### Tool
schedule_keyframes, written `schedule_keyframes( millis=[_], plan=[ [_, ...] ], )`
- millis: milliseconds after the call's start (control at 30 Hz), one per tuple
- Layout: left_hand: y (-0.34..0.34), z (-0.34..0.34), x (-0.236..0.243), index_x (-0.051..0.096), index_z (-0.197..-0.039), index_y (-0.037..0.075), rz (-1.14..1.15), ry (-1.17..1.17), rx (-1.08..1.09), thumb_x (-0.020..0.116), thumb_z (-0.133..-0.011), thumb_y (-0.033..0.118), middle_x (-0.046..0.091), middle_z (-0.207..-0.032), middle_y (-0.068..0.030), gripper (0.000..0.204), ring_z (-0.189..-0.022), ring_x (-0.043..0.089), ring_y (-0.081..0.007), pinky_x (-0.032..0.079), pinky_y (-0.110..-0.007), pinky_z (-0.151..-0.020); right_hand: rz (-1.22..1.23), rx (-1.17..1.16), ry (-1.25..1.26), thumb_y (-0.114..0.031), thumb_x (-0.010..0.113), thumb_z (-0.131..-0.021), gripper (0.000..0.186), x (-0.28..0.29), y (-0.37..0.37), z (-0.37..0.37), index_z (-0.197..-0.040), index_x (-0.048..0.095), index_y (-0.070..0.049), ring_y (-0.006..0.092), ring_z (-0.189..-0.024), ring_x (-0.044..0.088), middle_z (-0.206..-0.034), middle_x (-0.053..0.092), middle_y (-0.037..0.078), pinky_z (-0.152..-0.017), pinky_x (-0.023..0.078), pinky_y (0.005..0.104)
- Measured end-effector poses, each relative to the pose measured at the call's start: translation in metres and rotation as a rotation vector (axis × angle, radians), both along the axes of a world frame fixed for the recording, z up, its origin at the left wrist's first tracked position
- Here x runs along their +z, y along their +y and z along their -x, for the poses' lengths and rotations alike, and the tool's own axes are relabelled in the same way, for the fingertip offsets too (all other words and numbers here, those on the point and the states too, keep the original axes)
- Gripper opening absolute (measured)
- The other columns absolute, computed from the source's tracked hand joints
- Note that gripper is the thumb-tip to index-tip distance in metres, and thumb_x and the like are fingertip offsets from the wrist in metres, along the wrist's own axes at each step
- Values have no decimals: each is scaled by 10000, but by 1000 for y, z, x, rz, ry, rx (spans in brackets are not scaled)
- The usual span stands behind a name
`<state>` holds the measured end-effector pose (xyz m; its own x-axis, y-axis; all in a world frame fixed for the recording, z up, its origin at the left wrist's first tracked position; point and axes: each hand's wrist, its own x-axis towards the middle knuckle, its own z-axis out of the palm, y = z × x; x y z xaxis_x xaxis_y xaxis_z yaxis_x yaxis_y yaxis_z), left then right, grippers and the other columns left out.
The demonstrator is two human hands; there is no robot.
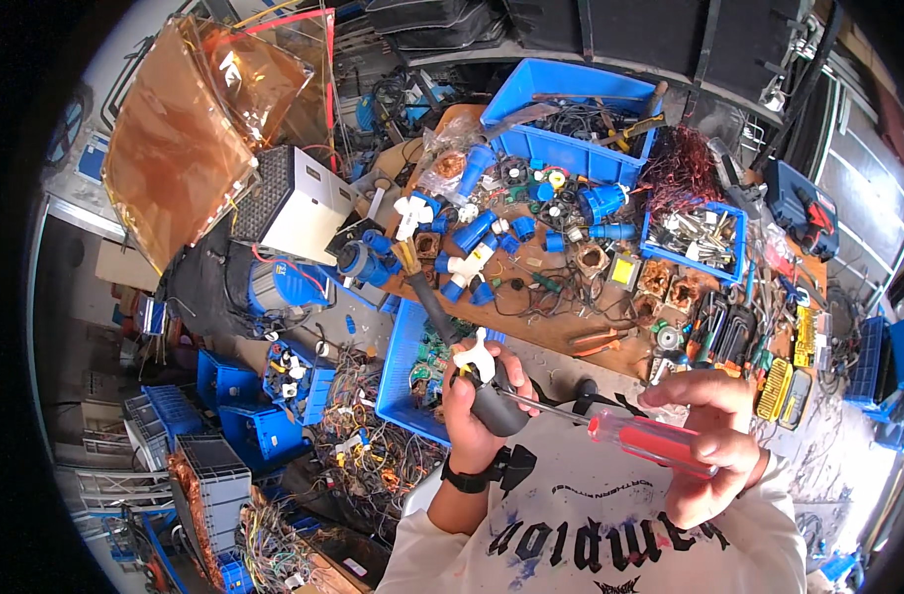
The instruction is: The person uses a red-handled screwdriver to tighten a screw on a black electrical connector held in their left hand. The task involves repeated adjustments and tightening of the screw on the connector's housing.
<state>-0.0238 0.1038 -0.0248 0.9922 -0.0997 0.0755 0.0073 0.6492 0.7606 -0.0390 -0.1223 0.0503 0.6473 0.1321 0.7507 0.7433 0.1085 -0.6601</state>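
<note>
My left hand (463,421) is closed round a black rounded connector-like housing (499,410), which has a white forked piece (480,358) at its upper end. From beside that hand a thick black cable-like length (432,305) slants up and left, ending in a pale, frayed-looking tip. Across from it, my right hand (721,426) grips the red clear handle of a screwdriver (638,441), with fingers partly lifted off it. The shank runs left to the black housing; its tip is hidden by the housing and my left fingers.
Ahead stands a wooden bench (541,287) covered with blue-and-white connectors, wires and copper coils. A blue bin (531,94) and a small blue tray of metal parts (695,252) sit on it. Pliers (598,342) lie near its edge. Below left, a blue crate (398,391) holds green boards.
</note>
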Motion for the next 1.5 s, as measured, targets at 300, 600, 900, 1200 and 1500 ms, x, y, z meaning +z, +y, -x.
schedule_keyframes(
  millis=[300,600,900,1200,1500],
  plan=[
    [1,2,0,458,-1136,79,33,-12,3,477,-923,515,508,-853,-86,486,-626,555,-184,503,-358,-511,-223,163,-45,-25,800,-726,477,-3,3,-1,-1145,573,-41,313,-932,635,-1026,595,194,-743,565,402],
    [3,7,-2,453,-1146,85,28,-8,0,481,-919,522,505,-857,-84,494,-621,552,-185,497,-353,-515,-67,150,34,-201,578,-892,271,-1,9,9,-1140,599,-92,437,-1040,584,-1212,514,285,-819,507,509],
    [5,8,2,444,-1122,87,52,-22,-25,494,-913,527,504,-852,-85,489,-617,552,-180,492,-346,-505,-147,144,-34,-163,826,-728,326,-3,0,7,-1002,670,-83,277,-830,655,-975,601,178,-683,554,391],
    [4,7,-3,458,-1160,63,125,-6,-6,530,-893,531,531,-874,-106,543,-614,565,-202,492,-350,-503,-84,283,16,-18,487,-885,330,7,3,3,-1209,539,10,441,-1022,611,-1207,580,266,-825,529,505],
    [0,3,1,452,-1127,87,75,-12,-28,514,-901,536,510,-860,-86,507,-626,557,-182,500,-345,-503,3,182,61,-669,536,-804,716,3,3,-5,-1207,591,-79,376,-1053,572,-1157,579,238,-870,469,475]
  ],
)
